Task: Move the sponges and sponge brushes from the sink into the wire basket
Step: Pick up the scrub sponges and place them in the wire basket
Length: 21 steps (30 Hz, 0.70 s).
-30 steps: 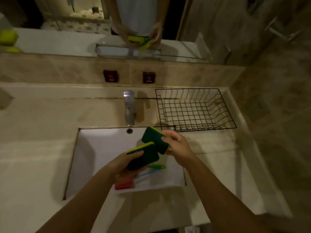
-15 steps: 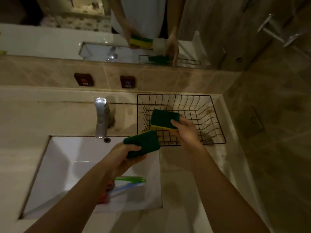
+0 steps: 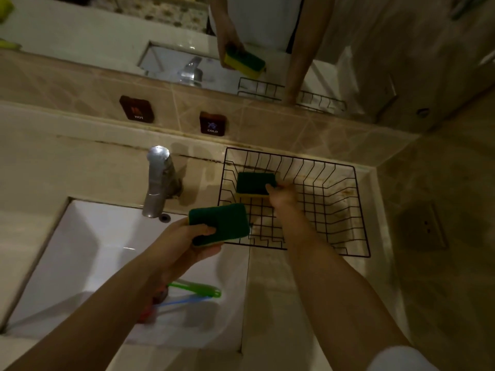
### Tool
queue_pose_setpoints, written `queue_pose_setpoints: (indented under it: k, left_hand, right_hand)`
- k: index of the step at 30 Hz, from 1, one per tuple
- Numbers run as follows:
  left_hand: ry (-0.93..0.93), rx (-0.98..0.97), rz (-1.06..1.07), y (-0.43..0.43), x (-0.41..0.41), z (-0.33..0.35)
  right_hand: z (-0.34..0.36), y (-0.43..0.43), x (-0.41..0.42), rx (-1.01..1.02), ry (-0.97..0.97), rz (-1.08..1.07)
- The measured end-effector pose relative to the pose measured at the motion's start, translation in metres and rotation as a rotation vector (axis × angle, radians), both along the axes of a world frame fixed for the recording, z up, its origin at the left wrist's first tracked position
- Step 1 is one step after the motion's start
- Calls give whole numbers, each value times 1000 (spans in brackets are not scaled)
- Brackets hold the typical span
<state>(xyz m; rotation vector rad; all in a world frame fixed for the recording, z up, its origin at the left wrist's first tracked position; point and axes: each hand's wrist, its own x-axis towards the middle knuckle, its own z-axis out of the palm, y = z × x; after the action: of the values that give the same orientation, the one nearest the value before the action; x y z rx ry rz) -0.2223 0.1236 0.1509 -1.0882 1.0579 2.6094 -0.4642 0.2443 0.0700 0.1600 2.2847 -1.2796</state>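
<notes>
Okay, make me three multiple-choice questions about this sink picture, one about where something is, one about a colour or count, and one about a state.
1. Where is the wire basket?
A. right of the faucet
B. inside the sink
C. on the floor

2. How many sponges are being held?
A. none
B. two
C. four

3. What state is the basket sponge in?
A. lying free
C. floating in water
B. gripped by the right hand

Answers: 1 A, the basket sits on the counter right of the faucet. 2 B, the left hand holds the near sponge and the right hand holds another. 3 B, fingers are closed on it.
</notes>
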Motion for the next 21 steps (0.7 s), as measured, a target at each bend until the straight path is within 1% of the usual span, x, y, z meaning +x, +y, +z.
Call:
queue_pose_setpoints:
  k: [2,4,6,7,8,9,10,11,12,13,14,15,17,19,21]
  left_hand:
    - [-5,-4,-10,1,1,-2]
    - [-23,-28,-24,2,0,-2]
    - [-49,-65,-38,4,-3,-2]
    - [-59,-86,-45,4,-5,-2]
    - [-68,-106,-46,4,-7,-2]
    - [-73,-122,-42,5,-9,-1]
    - [-73,-133,-37,5,-12,-1]
    - [-69,-145,-38,6,-15,1]
    - [-62,-161,-47,7,-17,2]
    - [-56,-182,-61,8,-20,5]
    - [-52,-202,-76,9,-23,7]
    - [-49,-219,-85,11,-25,9]
    - [-51,-240,-86,13,-29,11]
    - [-81,-260,-53,14,-29,10]
    - [-125,-274,-16,14,-25,6]
  right_hand:
    - [-2,-1,-2,54,12,101]
    - [2,4,-2,197,9,223]
    - [10,11,0,352,78,296]
    - [15,15,3,372,136,284]
    - [21,19,6,311,184,260]
    - [29,23,11,172,177,248]
    - [39,26,16,-4,94,258]
    - [50,28,23,-174,-56,295]
    - [58,31,30,-316,-223,351]
    - [66,33,37,-405,-341,423]
    - [71,34,42,-445,-400,489]
    - [73,35,46,-458,-411,529]
    - [73,36,48,-480,-391,505]
    - [71,38,41,-511,-379,336]
    - [68,40,27,-485,-340,147]
